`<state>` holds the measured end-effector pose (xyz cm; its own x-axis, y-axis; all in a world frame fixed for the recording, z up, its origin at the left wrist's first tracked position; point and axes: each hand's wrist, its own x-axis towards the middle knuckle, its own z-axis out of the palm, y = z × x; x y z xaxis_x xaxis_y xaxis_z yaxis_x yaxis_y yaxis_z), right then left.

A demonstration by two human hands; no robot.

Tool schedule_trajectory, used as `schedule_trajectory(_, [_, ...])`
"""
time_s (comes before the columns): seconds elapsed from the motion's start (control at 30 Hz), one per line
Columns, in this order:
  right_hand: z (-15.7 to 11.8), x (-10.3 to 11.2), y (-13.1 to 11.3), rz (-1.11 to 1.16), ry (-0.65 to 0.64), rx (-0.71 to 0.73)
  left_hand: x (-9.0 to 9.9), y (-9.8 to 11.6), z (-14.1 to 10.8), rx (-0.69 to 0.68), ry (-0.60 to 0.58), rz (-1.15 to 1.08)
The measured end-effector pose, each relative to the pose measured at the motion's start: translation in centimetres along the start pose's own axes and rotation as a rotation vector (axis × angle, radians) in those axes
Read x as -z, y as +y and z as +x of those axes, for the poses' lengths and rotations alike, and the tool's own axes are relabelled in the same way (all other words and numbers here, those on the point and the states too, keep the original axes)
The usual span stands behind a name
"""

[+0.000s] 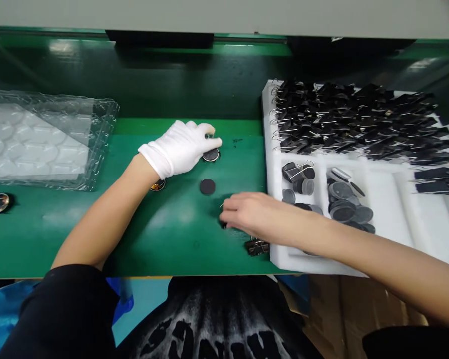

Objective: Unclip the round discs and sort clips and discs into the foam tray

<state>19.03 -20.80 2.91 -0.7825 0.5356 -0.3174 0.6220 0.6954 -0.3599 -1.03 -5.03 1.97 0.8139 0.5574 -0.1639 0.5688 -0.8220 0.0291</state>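
My left hand (pixel 189 148), in a white glove, pinches a round metal-rimmed piece (pixel 211 155) with a dark face against the green table. Just below it a flat black disc (pixel 207 187) lies by itself. My bare right hand (pixel 249 215) is closed and slightly blurred; a wire loop and a black bit showing at its fingertips look like a binder clip (pixel 223 225), mostly hidden. Another black binder clip (pixel 257 247) rests on the table below that hand, beside the white tray. A round piece with a shiny orange-patterned face (pixel 157 185) is partly covered by my left wrist.
On the right, a white foam tray (pixel 275 259) holds rows of black binder clips (pixel 359 117) and compartments with dark round discs (pixel 344 202). Clear plastic trays (pixel 107 124) are stacked at the left. Another shiny round piece (pixel 0 203) lies near the left edge.
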Motion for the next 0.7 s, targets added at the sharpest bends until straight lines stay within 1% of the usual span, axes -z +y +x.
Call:
schedule_trajectory(0.07, [0.0,1.0,1.4,-0.027,0.030,-0.210,0.0,0.0,0.0,0.092,0.023,0.016])
schedule_trajectory(0.13, [0.4,2.1,2.9,-0.121,0.046,-0.406,-0.1,0.0,0.1,0.158,0.048,0.021])
schedule_trajectory(0.2, [1.5,3.1,4.4,-0.205,0.068,-0.570,-0.4,0.0,0.4,0.206,0.085,0.020])
schedule_trajectory(0.27, [2.9,3.8,5.8,-0.208,0.126,-0.692,-0.8,-0.1,0.6,0.250,0.111,0.013])
schedule_trajectory(0.37, [4.7,4.6,7.4,-0.092,0.217,-0.767,-1.5,-0.3,1.0,0.296,0.063,-0.008])
schedule_trajectory(0.47, [6.0,5.4,7.9,-0.037,0.263,-0.822,-1.8,-0.5,1.2,0.282,0.016,-0.005])
schedule_trajectory(0.53, [7.1,5.8,8.2,-0.079,0.366,-0.859,-1.7,-0.6,1.2,0.265,0.027,0.005])
schedule_trajectory(0.6, [8.6,5.7,8.7,-0.101,0.512,-0.888,-1.6,-0.4,1.1,0.244,0.030,0.011])
schedule_trajectory(0.63, [9.3,5.5,9.1,-0.083,0.574,-0.902,-1.5,-0.3,1.1,0.233,0.025,0.011])
schedule_trajectory(0.7, [10.8,4.6,10.3,-0.004,0.654,-0.927,-1.3,0.1,0.9,0.209,0.011,0.009])
